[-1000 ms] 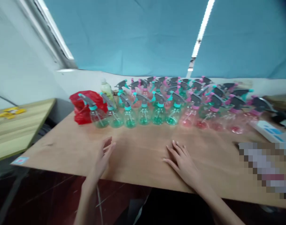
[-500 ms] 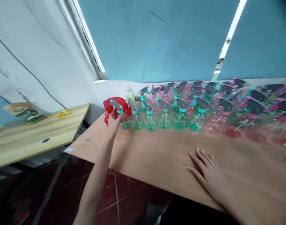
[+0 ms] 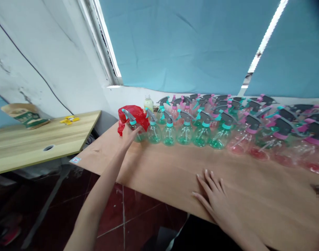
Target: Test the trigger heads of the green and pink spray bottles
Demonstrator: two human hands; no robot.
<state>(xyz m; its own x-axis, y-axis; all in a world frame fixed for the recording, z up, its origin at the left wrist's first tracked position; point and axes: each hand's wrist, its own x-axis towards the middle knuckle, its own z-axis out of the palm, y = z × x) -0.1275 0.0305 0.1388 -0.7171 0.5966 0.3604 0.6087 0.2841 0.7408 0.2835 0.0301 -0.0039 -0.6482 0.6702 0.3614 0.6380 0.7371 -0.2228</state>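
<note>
At the left end of the front row, my left hand (image 3: 128, 135) is closed around the lower body of a clear green spray bottle (image 3: 140, 136) with a grey and teal trigger head. The bottle stands upright on the table, partly covered by my fingers. A crumpled red plastic bag (image 3: 135, 112) lies right behind it. To its right, another green spray bottle (image 3: 154, 134) heads a line of several more green ones, followed by pink spray bottles (image 3: 239, 143). My right hand (image 3: 214, 195) rests flat on the brown tabletop (image 3: 159, 167), fingers spread, holding nothing.
More spray bottles (image 3: 222, 99) crowd behind the front row against the wall. A pale yellow-green bottle (image 3: 148, 104) stands behind the red bag. On the left, a separate wooden desk (image 3: 26, 146) carries a paper bag (image 3: 26, 115) and a yellow object (image 3: 69, 120).
My right hand has slid a little to the left over the tabletop. My left hand stays at the end bottle, its thumb now stretched farther across the front. The view has shifted slightly.
</note>
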